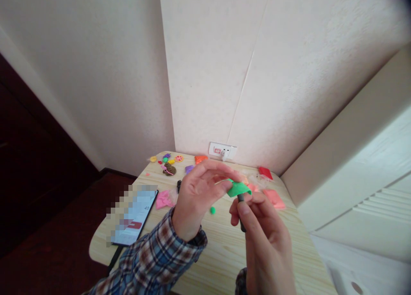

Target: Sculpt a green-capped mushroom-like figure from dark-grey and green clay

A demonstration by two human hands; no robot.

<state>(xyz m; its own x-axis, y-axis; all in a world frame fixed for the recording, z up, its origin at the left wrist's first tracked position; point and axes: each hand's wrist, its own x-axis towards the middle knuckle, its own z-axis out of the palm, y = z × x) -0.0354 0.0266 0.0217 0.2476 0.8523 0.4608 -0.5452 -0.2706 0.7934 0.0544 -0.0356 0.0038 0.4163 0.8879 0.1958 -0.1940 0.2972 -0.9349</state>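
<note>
Above the table, my left hand (202, 188) pinches a flat bright green piece (236, 188) between thumb and fingers. Its right edge curls down slightly; whether it is clay or a packet is unclear. My right hand (265, 226) is closed around a short black stick-like tool (241, 211), upright, with its top against or just under the green piece. Below, between the two hands, a small green ball (212, 210) lies on the table. A pink packet (164, 199) rests left of my left wrist, and a coral packet (274, 199) is beyond my right hand.
A phone (136, 218) lies at the left edge of the wooden table (218, 252). Small coloured figures, a brown braided piece (168, 169), an orange packet (201, 159) and a red packet (265, 172) sit along the back. A wall socket (222, 150) holds a plug.
</note>
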